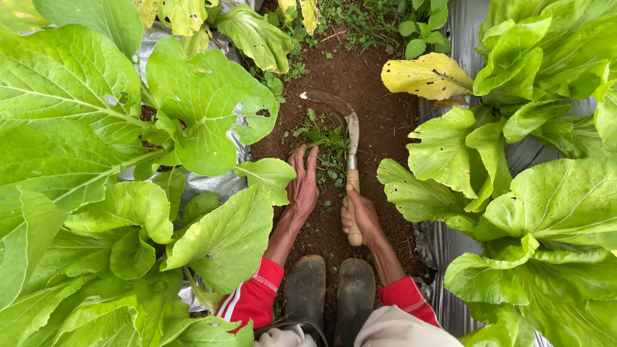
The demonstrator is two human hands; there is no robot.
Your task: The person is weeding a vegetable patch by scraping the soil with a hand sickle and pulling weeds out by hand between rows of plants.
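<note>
My right hand [360,217] grips the wooden handle of a sickle [347,132], whose curved metal blade arcs up and left over the bare soil. My left hand [302,186] reaches down flat, fingers together, touching a small clump of weeds [321,138] in the soil path. The blade curves around the far side of that clump. Both arms wear red sleeves with white stripes. My two dark rubber boots [331,289] stand side by side on the soil just below the hands.
A narrow brown soil path [369,83] runs between two raised beds covered in silver plastic mulch [463,38]. Large green leafy plants [96,160] crowd the left bed; more leafy plants [546,193] crowd the right. A yellowed leaf [427,76] hangs at upper right.
</note>
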